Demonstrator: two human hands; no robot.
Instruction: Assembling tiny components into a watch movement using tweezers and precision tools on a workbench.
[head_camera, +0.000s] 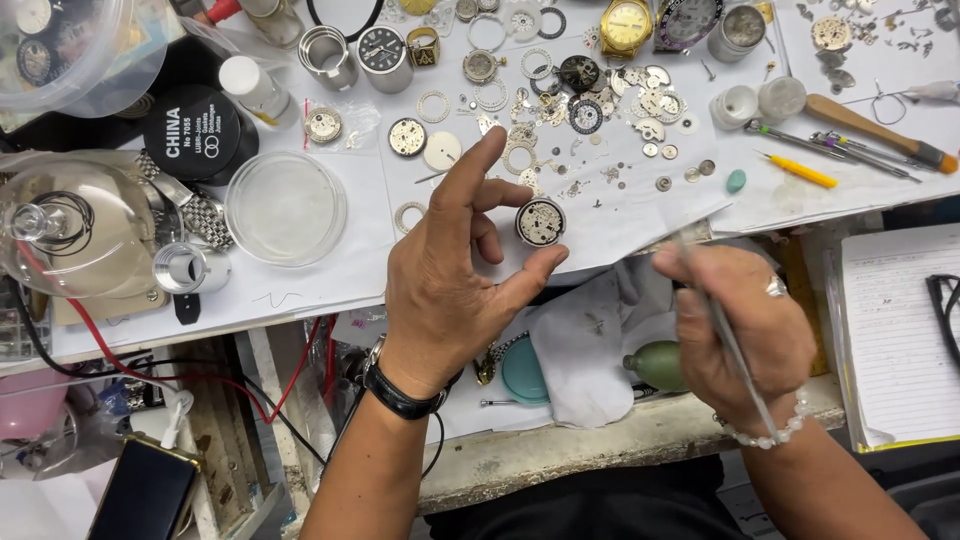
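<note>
My left hand (440, 290) is raised over the bench edge with its fingers spread and its index finger pointing up; a black wristwatch sits on its wrist. A round watch movement (540, 221) lies on the white paper between its fingertips and thumb, and I see no grip on it. My right hand (745, 320), wearing a ring and a bead bracelet, is closed around a thin metal tool (735, 345) that is blurred and slants down toward my wrist. A white cloth (590, 340) lies between the hands.
Several small gears, rings and dials are scattered over the paper (600, 130). A clear round dish (285, 208), a black round tin (192, 132), a gold watch (625, 25), screwdrivers (840, 150), a green blower (655, 365) and a lined notebook (900, 330) surround the spot.
</note>
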